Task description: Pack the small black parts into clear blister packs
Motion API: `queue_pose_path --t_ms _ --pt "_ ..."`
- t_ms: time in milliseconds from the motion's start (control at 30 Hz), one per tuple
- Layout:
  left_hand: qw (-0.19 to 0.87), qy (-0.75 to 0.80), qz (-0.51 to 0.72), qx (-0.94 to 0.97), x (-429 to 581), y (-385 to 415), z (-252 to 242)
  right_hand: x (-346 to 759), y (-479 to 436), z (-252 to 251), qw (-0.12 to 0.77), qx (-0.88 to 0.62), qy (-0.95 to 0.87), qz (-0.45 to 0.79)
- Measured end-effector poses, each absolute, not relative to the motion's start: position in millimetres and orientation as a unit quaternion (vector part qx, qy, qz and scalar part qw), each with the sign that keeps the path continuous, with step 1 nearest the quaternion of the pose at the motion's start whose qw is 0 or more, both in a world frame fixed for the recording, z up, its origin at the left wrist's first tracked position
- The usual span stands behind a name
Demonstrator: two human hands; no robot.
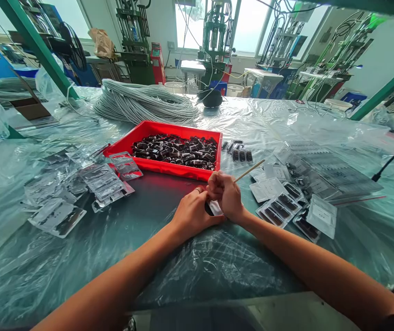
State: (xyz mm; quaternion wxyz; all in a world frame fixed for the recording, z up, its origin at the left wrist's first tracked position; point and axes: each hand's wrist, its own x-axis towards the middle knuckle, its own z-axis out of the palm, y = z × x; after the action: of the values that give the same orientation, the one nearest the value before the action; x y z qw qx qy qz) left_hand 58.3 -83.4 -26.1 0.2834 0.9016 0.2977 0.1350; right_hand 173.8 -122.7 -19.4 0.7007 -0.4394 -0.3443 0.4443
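Two hands meet over a small pouch, the right one holding a thin stick.

Nearest, crinkled clear plastic sheet (200, 266) covers the table. On it the left hand (192, 212) lies palm down with a ring on one finger. Its fingers curl onto a small clear pouch (213, 208), though whether they pinch it I cannot tell. The right hand (226, 195) is closed in a fist around the low end of a pale, wood-like stick (250, 170). The stick's long axis slants from the fist up and away to the right. Right of the grip lie flat pouches (279, 209) with dark parts and white labels too small to read. More bags (104, 184) lie to its left. Just beyond the hands, a red plastic tray (169, 168) holds small glossy black parts (176, 149). Far behind it lies coiled grey cable (145, 103).
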Motion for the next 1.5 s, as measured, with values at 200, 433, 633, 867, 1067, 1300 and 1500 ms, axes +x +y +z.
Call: queue_pose_path --t_ms 200,433,633,867,1067,1300,1500 --pt "0.327 0.280 0.162 0.888 59 -79 -30 170 -127 -20 0.656 -0.480 -0.366 0.453" --pt "0.319 0.283 0.154 0.891 56 -74 -30 196 -142 6 0.601 -0.438 -0.338 0.577" --pt "0.545 0.251 0.218 0.769 52 -59 -19 266 -130 13 0.532 -0.692 -0.340 0.349" --pt "0.728 0.247 0.303 0.563 50 -62 -8 273 -138 6 0.332 -0.767 -0.548 0.034" --pt "0.797 0.248 0.382 0.398 54 -67 -8 200 -140 14 0.374 -0.597 -0.709 -0.037" --pt "0.787 0.227 0.495 0.290 44 -41 -7 172 -86 15 0.462 -0.546 -0.694 0.086" --pt "0.751 0.215 0.518 0.349 33 -24 2 172 -62 35 0.521 -0.504 -0.663 0.187"
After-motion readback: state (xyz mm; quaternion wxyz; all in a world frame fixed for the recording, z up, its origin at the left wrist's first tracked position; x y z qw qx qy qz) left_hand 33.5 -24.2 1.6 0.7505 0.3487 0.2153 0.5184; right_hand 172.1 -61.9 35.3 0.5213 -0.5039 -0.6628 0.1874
